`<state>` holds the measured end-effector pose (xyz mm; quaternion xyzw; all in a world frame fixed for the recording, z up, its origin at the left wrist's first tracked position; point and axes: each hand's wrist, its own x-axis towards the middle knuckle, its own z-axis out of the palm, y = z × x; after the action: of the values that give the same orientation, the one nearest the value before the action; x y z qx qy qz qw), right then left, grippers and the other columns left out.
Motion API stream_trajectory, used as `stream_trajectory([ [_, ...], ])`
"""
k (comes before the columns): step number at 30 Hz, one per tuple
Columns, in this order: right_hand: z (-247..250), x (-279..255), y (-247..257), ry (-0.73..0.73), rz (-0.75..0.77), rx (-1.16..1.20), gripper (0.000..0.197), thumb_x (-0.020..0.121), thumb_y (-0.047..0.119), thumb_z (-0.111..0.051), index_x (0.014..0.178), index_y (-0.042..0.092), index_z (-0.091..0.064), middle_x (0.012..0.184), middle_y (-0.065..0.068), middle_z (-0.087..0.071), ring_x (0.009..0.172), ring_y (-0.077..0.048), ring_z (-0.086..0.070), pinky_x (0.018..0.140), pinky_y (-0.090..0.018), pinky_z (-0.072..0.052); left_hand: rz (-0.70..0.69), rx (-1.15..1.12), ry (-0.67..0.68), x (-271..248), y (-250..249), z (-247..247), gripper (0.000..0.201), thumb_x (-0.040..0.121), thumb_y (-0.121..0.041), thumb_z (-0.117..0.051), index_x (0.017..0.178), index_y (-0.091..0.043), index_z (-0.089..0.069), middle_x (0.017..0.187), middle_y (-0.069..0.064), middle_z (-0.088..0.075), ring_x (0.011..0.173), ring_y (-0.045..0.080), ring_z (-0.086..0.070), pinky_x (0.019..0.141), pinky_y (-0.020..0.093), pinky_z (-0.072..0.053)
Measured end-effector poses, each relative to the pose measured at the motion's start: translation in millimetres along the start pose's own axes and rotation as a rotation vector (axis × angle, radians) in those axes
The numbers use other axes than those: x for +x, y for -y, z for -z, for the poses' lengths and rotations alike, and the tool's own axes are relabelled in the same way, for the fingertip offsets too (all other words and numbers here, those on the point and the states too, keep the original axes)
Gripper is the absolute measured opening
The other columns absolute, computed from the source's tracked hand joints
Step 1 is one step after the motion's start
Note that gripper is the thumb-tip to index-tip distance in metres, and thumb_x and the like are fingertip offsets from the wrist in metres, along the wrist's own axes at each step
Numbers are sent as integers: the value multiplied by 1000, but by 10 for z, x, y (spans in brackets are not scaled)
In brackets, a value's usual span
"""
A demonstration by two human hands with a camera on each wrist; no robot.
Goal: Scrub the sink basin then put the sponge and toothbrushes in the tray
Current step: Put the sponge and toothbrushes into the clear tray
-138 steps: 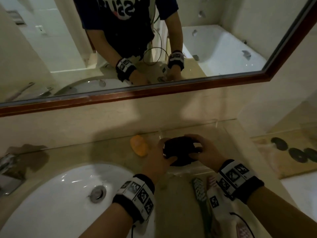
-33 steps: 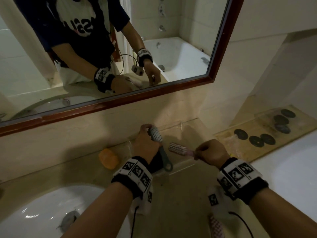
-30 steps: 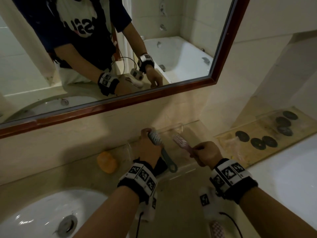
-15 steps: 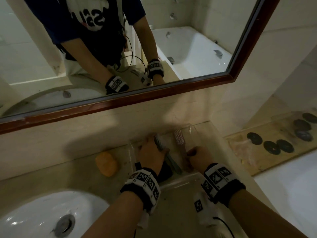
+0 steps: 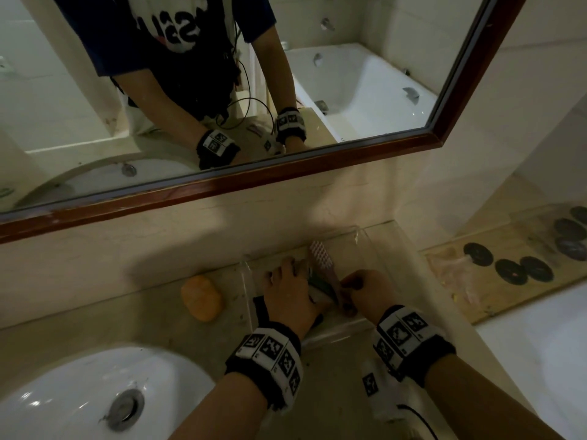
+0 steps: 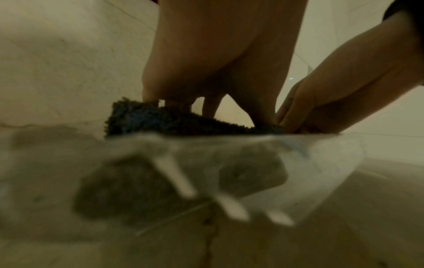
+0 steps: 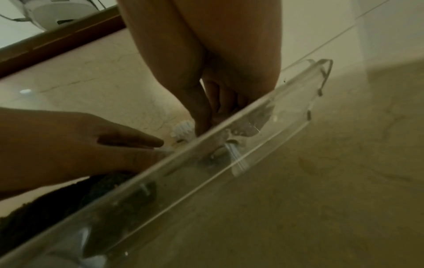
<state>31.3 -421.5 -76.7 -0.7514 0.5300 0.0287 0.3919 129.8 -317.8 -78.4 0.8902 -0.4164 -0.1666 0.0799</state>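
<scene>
Hands meet inside the clear tray (image 5: 355, 325): left hand (image 5: 287, 296) fingers extended over the dark sponge (image 6: 160, 119), right hand (image 5: 370, 292) pinching the pink toothbrush (image 5: 320, 258).

— Any writing to read?
— Only on the shirt (image 5: 178, 30) in the mirror (image 5: 349, 90): large white letters, reversed and cut off, roughly "USA" but not certain.
— On the wristbands (image 5: 270, 350)?
— Black-and-white square code patterns, no letters or numbers.
— Elsewhere?
— Nothing legible in the wrist views.
</scene>
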Motion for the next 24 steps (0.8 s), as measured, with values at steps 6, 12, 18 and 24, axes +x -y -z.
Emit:
stream_trajectory([
  [6, 29, -20, 34, -62, 30, -96, 23, 87, 7, -58, 110, 6, -63, 119, -14, -63, 112, -28, -57, 82, -28, -43, -3, -1, -16, -2, -8, -23, 84, 78, -57, -61, 146, -20, -27, 153, 6, -23, 140, 26, -29, 118, 42, -18],
  [12, 11, -62, 90, -86, 40, -140, 22, 87, 12, -58, 108, 7, -62, 116, -14, -64, 108, -30, -58, 87, -35, -47, 14, -25, -41, -43, 14, -8, 67, 87, -53, -52, 142, -20, -36, 150, 5, -29, 136, 26, -35, 118, 43, -18],
  [18, 24, -99, 61, -87, 43, -82, 23, 84, 9, -63, 106, 4, -61, 116, -15, -62, 108, -29, -57, 85, -32, -45, 49, -33, -92, -156, 67, 145, 50, 94, -40, -45, 141, -24, -38, 151, 4, -32, 137, 25, -35, 120, 43, -15],
  [24, 225, -329, -12, -172, 84, -24, 27, 83, 12, -67, 107, 1, -60, 112, -19, -64, 102, -33, -61, 88, -37, -48, 96, -31, -141, -488, 201, 423, 43, 96, -32, -44, 138, -23, -41, 148, 6, -35, 135, 27, -39, 117, 41, -22],
])
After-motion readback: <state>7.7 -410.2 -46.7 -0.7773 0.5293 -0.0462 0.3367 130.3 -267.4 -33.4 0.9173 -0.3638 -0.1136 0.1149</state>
